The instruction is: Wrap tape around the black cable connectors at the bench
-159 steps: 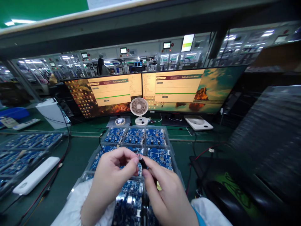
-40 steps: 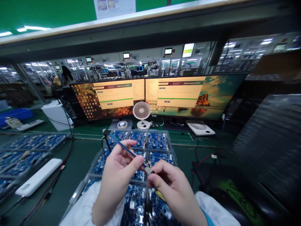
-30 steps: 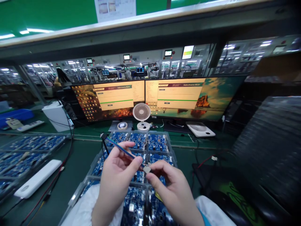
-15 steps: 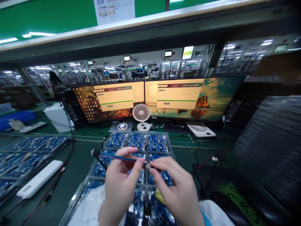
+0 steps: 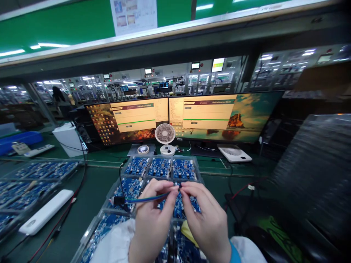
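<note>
blue-green cable [image 5: 148,199]: its black block [image 5: 119,201] has swung lower since half a second ago; the cable now runs nearly level above the tray [image 5: 87,232].
left hand [image 5: 153,215]: thumb and forefinger grip the cable.
right hand [image 5: 207,215]: thumb and forefinger pinch the cable's end, mostly hidden by your fingertips.
blue boards [image 5: 160,168]: your hands cover several in the tray's middle.
yellow item [image 5: 188,233]: partly behind your right hand.
monitors [image 5: 205,113]: small fan [image 5: 165,133] stands before their join, blocking a little.
bench [image 5: 95,182]: white oblong device [image 5: 46,212] to your left, blurred stack [image 5: 315,175] to your right.
</note>
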A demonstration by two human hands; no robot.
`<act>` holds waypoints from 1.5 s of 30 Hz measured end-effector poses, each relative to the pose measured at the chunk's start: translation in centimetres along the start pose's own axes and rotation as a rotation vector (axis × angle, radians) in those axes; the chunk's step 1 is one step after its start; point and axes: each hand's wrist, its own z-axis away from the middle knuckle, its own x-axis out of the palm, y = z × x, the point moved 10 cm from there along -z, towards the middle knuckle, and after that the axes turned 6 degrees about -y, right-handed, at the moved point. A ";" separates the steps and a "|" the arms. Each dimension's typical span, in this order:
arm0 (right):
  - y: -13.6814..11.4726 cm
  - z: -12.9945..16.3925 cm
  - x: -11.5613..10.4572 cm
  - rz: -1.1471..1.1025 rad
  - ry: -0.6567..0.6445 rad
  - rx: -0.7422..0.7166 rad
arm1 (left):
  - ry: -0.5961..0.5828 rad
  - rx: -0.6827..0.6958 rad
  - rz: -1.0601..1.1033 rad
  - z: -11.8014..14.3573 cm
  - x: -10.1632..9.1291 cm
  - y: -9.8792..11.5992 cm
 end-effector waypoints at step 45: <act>5.2 0.3 1.0 -0.425 -0.611 0.350 | 0.219 -0.436 0.749 -7.3 -11.4 -0.3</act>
